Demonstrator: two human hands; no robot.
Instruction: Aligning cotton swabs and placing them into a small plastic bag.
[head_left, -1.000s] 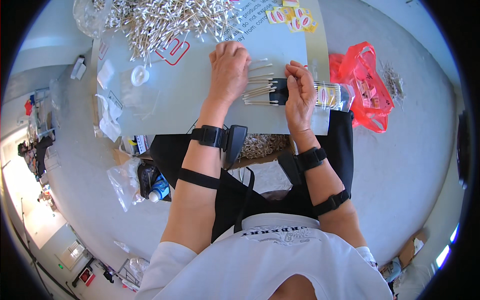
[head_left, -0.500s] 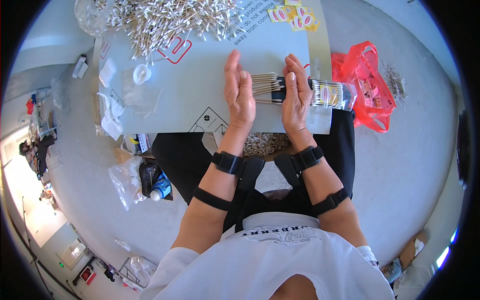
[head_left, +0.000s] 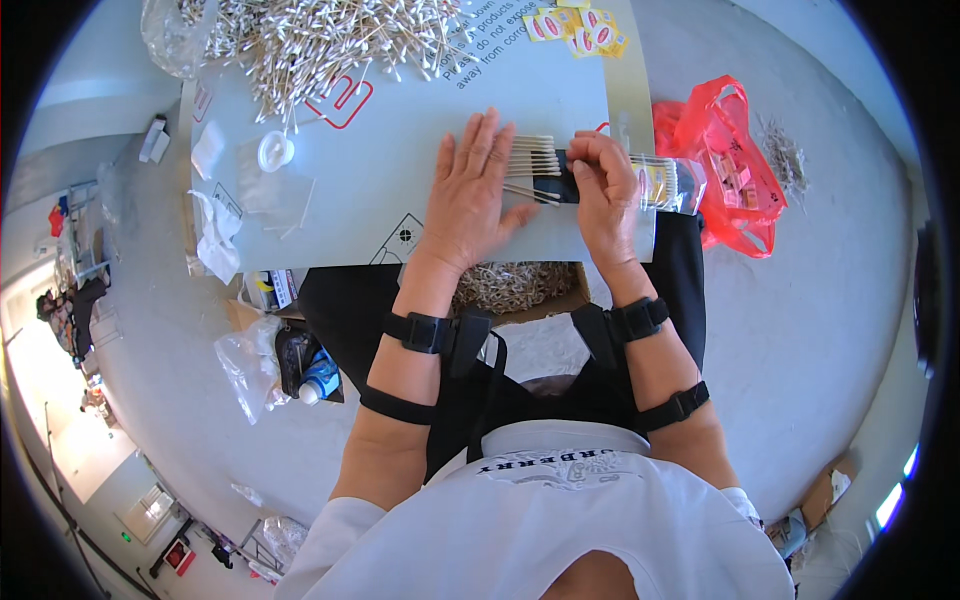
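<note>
My right hand (head_left: pixel 604 192) grips a bundle of cotton swabs (head_left: pixel 535 162) part way inside a small clear bag (head_left: pixel 668 184) with a black holder around it. The swab ends stick out to the left. My left hand (head_left: pixel 474 190) lies flat and open on the grey board (head_left: pixel 400 120), its fingers against those swab ends. A big loose pile of cotton swabs (head_left: pixel 330 35) lies at the board's far edge.
A red plastic bag (head_left: pixel 722 160) lies right of the board. Clear small bags (head_left: pixel 270 185) and a round lid (head_left: pixel 272 152) rest at the board's left. Yellow packets (head_left: pixel 575 25) sit at the far edge. A cardboard box of swabs (head_left: pixel 515 285) stands under the board by my lap.
My left hand moved from the left side of the swab ends, rose on edge beside them, and now lies flat against them. My right hand kept its hold on the bundle.
</note>
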